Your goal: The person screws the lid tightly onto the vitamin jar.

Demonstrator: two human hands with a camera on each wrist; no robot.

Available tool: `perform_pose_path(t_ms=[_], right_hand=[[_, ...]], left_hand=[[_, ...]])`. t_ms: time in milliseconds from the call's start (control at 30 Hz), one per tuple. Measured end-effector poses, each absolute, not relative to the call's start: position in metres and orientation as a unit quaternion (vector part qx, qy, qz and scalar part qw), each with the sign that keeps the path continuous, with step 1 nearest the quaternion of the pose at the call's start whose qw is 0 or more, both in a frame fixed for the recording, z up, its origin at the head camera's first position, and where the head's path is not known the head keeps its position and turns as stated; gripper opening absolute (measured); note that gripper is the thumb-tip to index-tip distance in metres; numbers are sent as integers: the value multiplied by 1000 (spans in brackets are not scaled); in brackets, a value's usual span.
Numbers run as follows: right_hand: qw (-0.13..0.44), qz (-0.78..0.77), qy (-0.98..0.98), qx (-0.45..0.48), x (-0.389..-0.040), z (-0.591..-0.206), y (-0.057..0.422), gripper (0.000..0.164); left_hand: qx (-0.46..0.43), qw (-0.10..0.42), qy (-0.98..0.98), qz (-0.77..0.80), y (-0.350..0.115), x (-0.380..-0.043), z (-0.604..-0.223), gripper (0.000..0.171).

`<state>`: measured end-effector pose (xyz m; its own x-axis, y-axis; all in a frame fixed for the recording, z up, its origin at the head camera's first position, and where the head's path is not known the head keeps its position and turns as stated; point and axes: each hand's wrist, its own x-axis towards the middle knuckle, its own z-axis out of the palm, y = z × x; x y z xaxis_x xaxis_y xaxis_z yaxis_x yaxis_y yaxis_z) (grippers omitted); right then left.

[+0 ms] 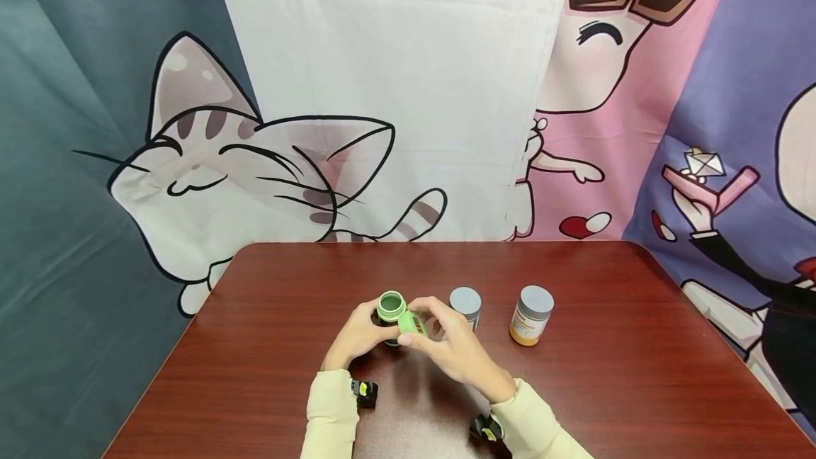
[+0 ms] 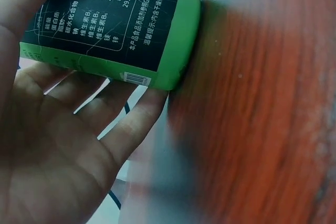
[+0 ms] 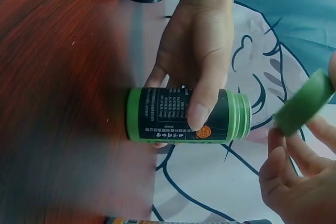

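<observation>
My left hand [image 1: 354, 338] grips a green bottle [image 3: 165, 109] with a black label, its thumb on one side and its fingers on the other. Uncapped, the bottle shows its threaded neck, and in the head view it stands upright on the table. In the left wrist view, printed text and a barcode cover the near side of the bottle [image 2: 115, 30]. My right hand [image 1: 460, 349] pinches the green cap [image 3: 304, 103] between thumb and fingers. The cap is tilted and apart from the neck, just to its right.
Two jars with grey lids stand to the right: one [image 1: 465, 299] partly behind my right hand, the other [image 1: 532, 314], with a white and yellow body, farther right. All rest on a reddish-brown wooden table [image 1: 268, 374]. A printed cartoon curtain [image 1: 395, 55] hangs behind the far edge.
</observation>
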<state>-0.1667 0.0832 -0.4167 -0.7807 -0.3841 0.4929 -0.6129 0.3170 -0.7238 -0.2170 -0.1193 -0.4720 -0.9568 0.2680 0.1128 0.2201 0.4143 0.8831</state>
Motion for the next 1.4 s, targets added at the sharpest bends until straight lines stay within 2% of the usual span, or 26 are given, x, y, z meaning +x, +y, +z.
perform_pose_path(t_ms=[167, 400, 533, 667, 867, 1033, 1200, 1400], right_hand=[[152, 467, -798, 349, -168, -423, 79, 35], [185, 462, -795, 348, -175, -421, 66, 51], [200, 438, -805, 346, -181, -416, 58, 52], [203, 416, -820, 335, -187, -416, 51, 51], [206, 406, -825, 336, -196, -424, 44, 56], [221, 413, -821, 326, -204, -432, 41, 62], [210, 424, -823, 314, -208, -435, 40, 58], [207, 409, -831, 313, -208, -438, 40, 55]], left_hand=[[136, 18, 854, 502, -118, -218, -474, 45], [145, 9, 848, 510, -119, -218, -473, 46], [150, 16, 845, 514, -119, -218, -471, 48], [146, 28, 846, 513, -120, -217, -471, 51], [158, 12, 842, 516, -120, -218, -471, 53], [156, 18, 836, 526, -117, -212, -459, 48], [150, 36, 838, 523, -116, -200, -436, 43], [133, 42, 841, 523, -116, -196, -431, 37]])
